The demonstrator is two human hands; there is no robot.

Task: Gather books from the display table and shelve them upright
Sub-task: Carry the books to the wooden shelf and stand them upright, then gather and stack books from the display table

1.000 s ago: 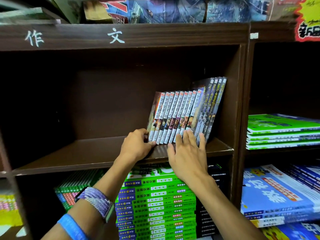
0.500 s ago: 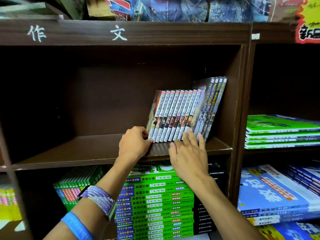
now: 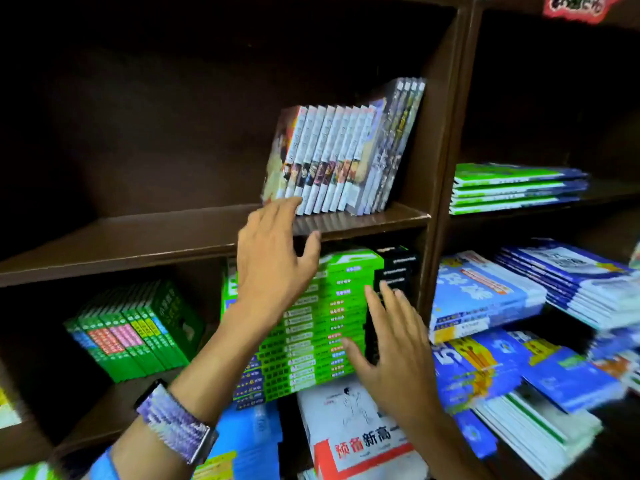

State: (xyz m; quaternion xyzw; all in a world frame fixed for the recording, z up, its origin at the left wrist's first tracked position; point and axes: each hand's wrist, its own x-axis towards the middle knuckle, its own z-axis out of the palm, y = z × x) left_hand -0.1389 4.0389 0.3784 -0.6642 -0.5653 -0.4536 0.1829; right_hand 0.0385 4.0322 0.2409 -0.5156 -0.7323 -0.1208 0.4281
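Observation:
A row of manga books (image 3: 341,157) stands on the dark wooden shelf (image 3: 138,233), leaning right against the shelf's side wall. My left hand (image 3: 273,261) is spread open just below the row's left end; its fingertips are near the leftmost book's bottom corner, and I cannot tell whether they touch it. My right hand (image 3: 394,351) is open and lower down, in front of the green stack, holding nothing.
Below the shelf lies a tall stack of green books (image 3: 311,327), with a leaning green set (image 3: 135,330) to its left. Blue workbooks (image 3: 485,296) are piled at the right, green-blue ones (image 3: 512,188) one shelf up. A white and red book (image 3: 349,431) lies at the bottom.
Both hands have come off the manga row and dropped lower, the right one furthest. The view has tilted down; the row stays leaning as before.

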